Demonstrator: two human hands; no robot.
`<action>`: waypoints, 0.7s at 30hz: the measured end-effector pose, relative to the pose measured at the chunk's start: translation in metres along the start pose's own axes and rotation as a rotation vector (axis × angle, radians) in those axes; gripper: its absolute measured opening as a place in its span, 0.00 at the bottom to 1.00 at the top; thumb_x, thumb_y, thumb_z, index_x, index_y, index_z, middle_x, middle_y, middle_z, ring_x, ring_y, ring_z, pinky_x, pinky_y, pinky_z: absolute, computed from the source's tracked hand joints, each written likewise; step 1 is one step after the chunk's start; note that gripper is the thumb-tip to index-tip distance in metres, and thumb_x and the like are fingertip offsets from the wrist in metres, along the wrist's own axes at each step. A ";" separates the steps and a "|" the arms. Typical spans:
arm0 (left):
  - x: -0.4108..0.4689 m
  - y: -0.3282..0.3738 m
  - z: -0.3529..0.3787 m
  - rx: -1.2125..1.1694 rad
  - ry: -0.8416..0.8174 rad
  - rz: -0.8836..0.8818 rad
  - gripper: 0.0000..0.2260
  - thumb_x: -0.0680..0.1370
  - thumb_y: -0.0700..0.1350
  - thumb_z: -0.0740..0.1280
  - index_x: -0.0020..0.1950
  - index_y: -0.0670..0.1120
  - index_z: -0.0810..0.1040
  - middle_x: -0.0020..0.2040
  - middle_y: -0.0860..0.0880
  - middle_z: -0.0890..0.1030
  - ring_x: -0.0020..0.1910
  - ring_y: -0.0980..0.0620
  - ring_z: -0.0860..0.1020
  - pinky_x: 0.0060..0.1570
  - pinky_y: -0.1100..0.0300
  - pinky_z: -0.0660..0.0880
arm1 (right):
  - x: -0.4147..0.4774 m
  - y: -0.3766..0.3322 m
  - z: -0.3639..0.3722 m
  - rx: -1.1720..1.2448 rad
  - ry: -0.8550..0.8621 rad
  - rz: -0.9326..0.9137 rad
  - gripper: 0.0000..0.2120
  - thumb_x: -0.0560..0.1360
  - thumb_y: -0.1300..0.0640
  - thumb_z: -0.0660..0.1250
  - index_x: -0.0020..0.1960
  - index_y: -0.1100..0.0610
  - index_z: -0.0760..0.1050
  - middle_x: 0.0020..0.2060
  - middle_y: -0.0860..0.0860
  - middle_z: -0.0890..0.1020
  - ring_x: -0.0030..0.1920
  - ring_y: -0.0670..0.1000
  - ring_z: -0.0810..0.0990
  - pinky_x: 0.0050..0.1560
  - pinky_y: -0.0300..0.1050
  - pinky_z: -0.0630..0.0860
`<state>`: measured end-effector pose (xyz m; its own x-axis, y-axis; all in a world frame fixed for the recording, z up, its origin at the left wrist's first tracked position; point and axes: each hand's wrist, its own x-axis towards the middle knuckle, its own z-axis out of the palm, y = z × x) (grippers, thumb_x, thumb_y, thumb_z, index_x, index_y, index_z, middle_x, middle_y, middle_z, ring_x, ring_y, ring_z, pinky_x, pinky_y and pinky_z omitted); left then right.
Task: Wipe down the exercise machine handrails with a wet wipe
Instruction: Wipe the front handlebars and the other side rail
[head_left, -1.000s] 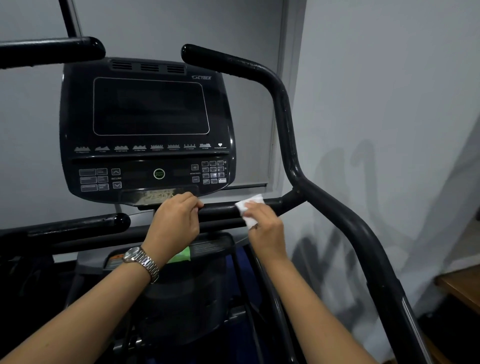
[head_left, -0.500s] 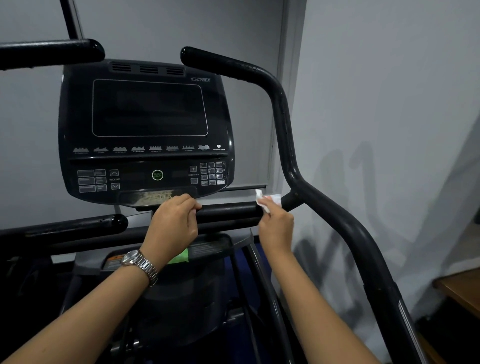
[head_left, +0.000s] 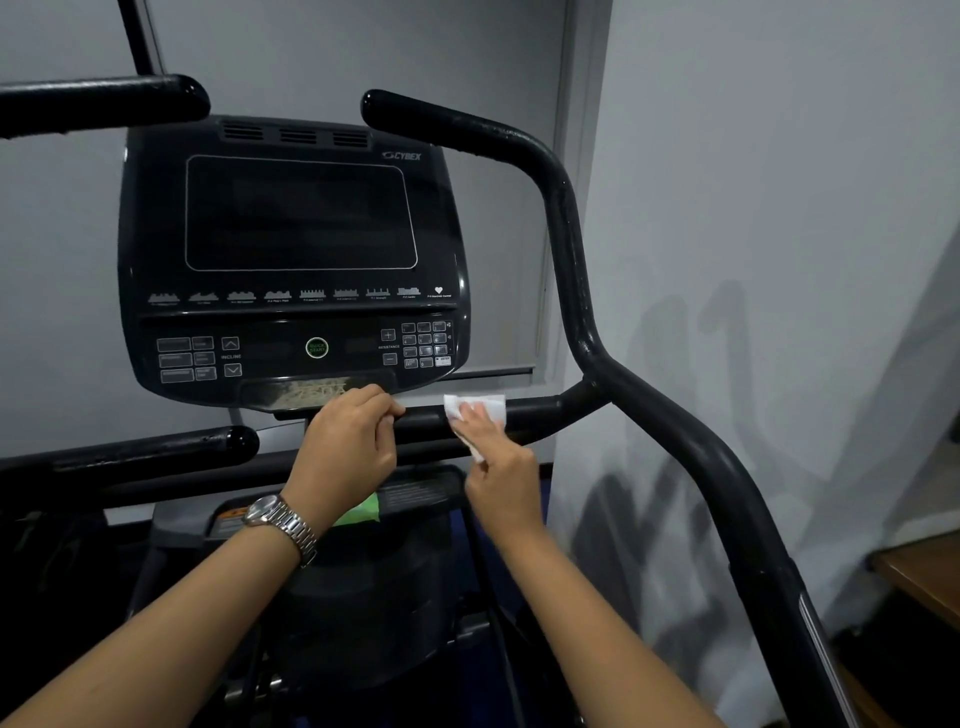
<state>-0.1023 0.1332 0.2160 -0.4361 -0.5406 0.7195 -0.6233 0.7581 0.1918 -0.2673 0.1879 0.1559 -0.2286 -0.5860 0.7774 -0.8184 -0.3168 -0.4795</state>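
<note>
On my feed the person shows as two forearms, both bare all the way from the lower edge of the picture to the left hand and the right hand. The left wrist wears a wristwatch in silver-coloured metal. Its case is round with a pale dial that catches the light (I can't read the markings on it at this size). The band is a metal link bracelet, built from short jointed segments set in rows across its width, and the edges of those segments glint. It fits close around the wrist. The case lies on the upper side of the wrist, facing the camera.
</note>
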 end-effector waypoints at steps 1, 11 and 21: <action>0.000 0.000 0.000 -0.003 -0.003 -0.002 0.11 0.73 0.40 0.59 0.46 0.43 0.80 0.41 0.50 0.80 0.40 0.50 0.77 0.42 0.59 0.70 | -0.002 0.008 -0.005 -0.013 0.033 0.009 0.31 0.64 0.80 0.59 0.62 0.60 0.78 0.62 0.53 0.78 0.66 0.49 0.73 0.70 0.38 0.63; 0.001 -0.003 -0.004 -0.081 -0.020 -0.029 0.10 0.73 0.32 0.63 0.48 0.42 0.81 0.43 0.50 0.80 0.36 0.58 0.72 0.38 0.65 0.67 | -0.002 0.007 0.007 -0.044 -0.031 -0.081 0.31 0.63 0.80 0.62 0.62 0.61 0.77 0.63 0.53 0.77 0.68 0.50 0.70 0.71 0.48 0.63; 0.012 -0.009 -0.015 -0.264 -0.140 -0.159 0.17 0.73 0.29 0.58 0.46 0.45 0.82 0.34 0.54 0.79 0.25 0.62 0.72 0.25 0.72 0.64 | -0.009 0.004 0.021 -0.191 -0.018 -0.367 0.19 0.69 0.71 0.60 0.56 0.61 0.81 0.62 0.57 0.78 0.67 0.54 0.70 0.65 0.58 0.69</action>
<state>-0.0926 0.1251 0.2331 -0.4433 -0.6904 0.5718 -0.5092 0.7189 0.4732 -0.2571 0.1763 0.1380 0.1048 -0.4737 0.8744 -0.9274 -0.3641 -0.0861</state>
